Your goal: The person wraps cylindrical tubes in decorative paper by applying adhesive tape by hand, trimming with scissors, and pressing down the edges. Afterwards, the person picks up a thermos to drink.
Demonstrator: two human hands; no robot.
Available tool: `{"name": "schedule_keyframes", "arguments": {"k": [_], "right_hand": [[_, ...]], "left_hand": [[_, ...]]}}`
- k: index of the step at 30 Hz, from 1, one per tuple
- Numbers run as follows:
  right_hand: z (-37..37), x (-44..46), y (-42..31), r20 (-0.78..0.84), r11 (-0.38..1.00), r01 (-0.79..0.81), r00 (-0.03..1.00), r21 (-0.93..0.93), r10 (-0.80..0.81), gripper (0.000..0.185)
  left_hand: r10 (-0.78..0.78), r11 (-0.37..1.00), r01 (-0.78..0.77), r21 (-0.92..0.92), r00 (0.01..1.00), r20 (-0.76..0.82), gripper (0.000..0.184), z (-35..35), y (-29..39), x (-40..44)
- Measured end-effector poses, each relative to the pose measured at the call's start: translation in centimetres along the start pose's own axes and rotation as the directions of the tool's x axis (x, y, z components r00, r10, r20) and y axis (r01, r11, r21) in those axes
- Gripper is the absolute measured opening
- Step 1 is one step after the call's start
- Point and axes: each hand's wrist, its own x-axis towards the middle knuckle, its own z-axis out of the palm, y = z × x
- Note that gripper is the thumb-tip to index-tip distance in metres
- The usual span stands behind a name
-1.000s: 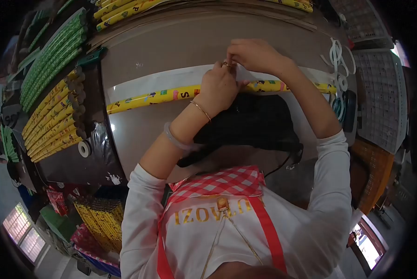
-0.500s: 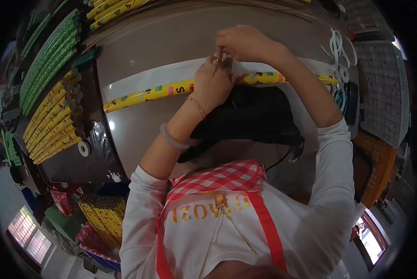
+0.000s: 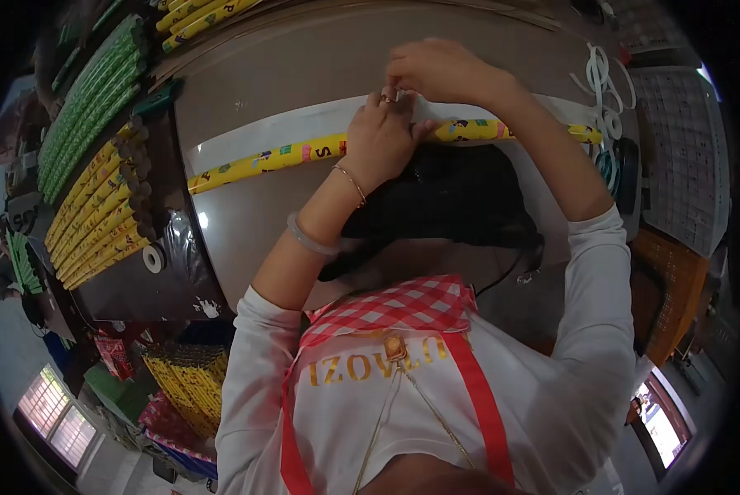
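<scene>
Across the table lies a long yellow printed roll, with a strip of white paper along its far side. My left hand rests over the middle of the roll, its thumb out to the right and its other fingers bent close together. Just beyond it, my right hand is closed in a pinch at the left fingertips. Whatever lies between the fingers is too small or hidden to make out. A black cloth item lies on the near side of the roll, below my hands.
Stacked yellow rolls and green rolls stand at the left, with a white tape ring near them. White looped strips lie at the table's right end. Plastic trays stand beyond that end.
Both hands have shifted a little toward the far side, the right one more. The right fingers stay pinched beside the left fingertips. The whole view has also moved slightly.
</scene>
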Motion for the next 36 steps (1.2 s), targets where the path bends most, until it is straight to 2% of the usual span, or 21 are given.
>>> {"name": "schedule_keyframes", "arguments": {"k": [2, 4, 6, 12, 14, 15, 17, 19, 21, 22, 24, 25, 26, 27, 28, 29, 30, 31, 33, 36], "right_hand": [[0.0, -1.3, 0.0, -0.096, 0.997, 0.003, 0.995, 0.077, 0.004, 0.013], [-0.1, -2.0, 0.2, -0.080, 0.998, -0.013, 0.997, 0.069, 0.018, 0.015], [0.1, -2.5, 0.5, -0.064, 0.997, -0.031, 0.997, 0.066, 0.035, 0.018], [0.7, -3.2, 0.8, -0.076, 0.991, -0.064, 0.994, 0.121, 0.074, 0.022], [-0.1, -2.9, 1.0, 0.077, 0.950, -0.109, 0.993, 0.293, 0.091, 0.022], [0.0, -2.9, 1.0, 0.077, 0.951, -0.108, 0.993, 0.289, 0.089, 0.022], [0.4, -2.8, 1.3, -0.009, 0.896, -0.153, 0.985, 0.416, 0.172, 0.024], [0.9, -2.8, 0.9, -0.053, 0.883, -0.137, 0.982, 0.448, 0.179, 0.025], [0.9, -2.9, 0.3, -0.094, 0.869, -0.118, 0.978, 0.481, 0.185, 0.026], [0.9, -3.0, 0.0, -0.113, 0.876, -0.113, 0.976, 0.468, 0.186, 0.027], [1.1, -2.9, -0.3, -0.128, 0.883, -0.107, 0.974, 0.458, 0.185, 0.028], [1.3, -2.7, -0.4, -0.095, 0.802, -0.145, 0.965, 0.580, 0.243, 0.031], [1.5, -2.6, -0.6, -0.053, 0.702, -0.181, 0.953, 0.689, 0.298, 0.034], [1.3, -2.4, -0.9, -0.053, 0.700, -0.181, 0.953, 0.690, 0.299, 0.034], [1.1, -2.2, -1.3, -0.049, 0.623, -0.175, 0.944, 0.763, 0.326, 0.037], [1.0, -2.0, -1.7, -0.042, 0.538, -0.166, 0.935, 0.827, 0.353, 0.040], [1.1, -1.7, -2.0, -0.041, 0.536, -0.167, 0.934, 0.828, 0.354, 0.040], [1.1, -1.4, -2.0, -0.050, 0.565, -0.178, 0.930, 0.806, 0.364, 0.041], [1.5, -0.9, -1.6, -0.061, 0.591, -0.190, 0.924, 0.784, 0.378, 0.042], [2.5, -0.8, -1.1, -0.129, 0.640, -0.138, 0.927, 0.756, 0.352, 0.041]], "left_hand": [[-0.006, 1.000, 0.005, 0.013, 1.000, 0.017, 0.049, -0.3, 0.0, -0.1], [-0.010, 1.000, 0.009, 0.024, 1.000, 0.030, 0.048, -0.8, 0.1, 0.1], [-0.011, 1.000, 0.012, -0.007, 0.992, 0.123, 0.048, -1.3, 0.0, 0.1], [-0.004, 1.000, 0.002, 0.016, 0.995, 0.103, 0.045, -0.9, -0.1, 0.0], [0.007, 1.000, -0.008, 0.012, 0.996, 0.088, 0.044, -0.8, -0.1, -0.2], [0.021, 1.000, -0.022, 0.008, 0.997, 0.075, 0.043, -0.8, -0.2, -0.2], [0.015, 0.999, -0.013, -0.035, 0.997, 0.071, 0.041, -1.6, 0.2, -0.2], [0.006, 0.997, -0.001, -0.076, 0.998, 0.068, 0.040, -2.4, 0.1, -0.2], [0.004, 0.976, 0.040, -0.215, 0.979, 0.204, 0.042, -3.1, -0.4, -0.2], [-0.001, 0.976, 0.045, -0.214, 0.979, 0.202, 0.042, -3.4, -0.9, -0.2], [-0.088, 0.908, 0.179, -0.380, 0.966, 0.244, 0.040, -3.8, -1.8, 0.0], [-0.090, 0.907, 0.181, -0.380, 0.965, 0.245, 0.040, -4.1, -1.6, 0.1], [-0.239, 0.786, 0.341, -0.516, 0.937, 0.254, 0.040, -4.6, -1.1, 0.3], [-0.375, 0.618, 0.468, -0.631, 0.882, 0.286, 0.040, -4.9, -0.8, 0.5], [-0.375, 0.619, 0.469, -0.630, 0.881, 0.288, 0.040, -5.0, -0.4, 0.7], [-0.331, 0.711, 0.380, -0.591, 0.923, 0.194, 0.041, -5.0, 0.0, 0.9], [-0.275, 0.792, 0.286, -0.539, 0.956, 0.103, 0.041, -5.0, 0.3, 1.0], [-0.274, 0.792, 0.286, -0.540, 0.956, 0.104, 0.041, -4.6, 0.2, 1.1], [-0.248, 0.877, 0.195, -0.439, 0.967, -0.065, 0.045, -3.6, -0.1, 1.3], [-0.207, 0.912, 0.195, -0.361, 0.978, 0.006, 0.036, -3.5, -0.3, 1.6]]}}
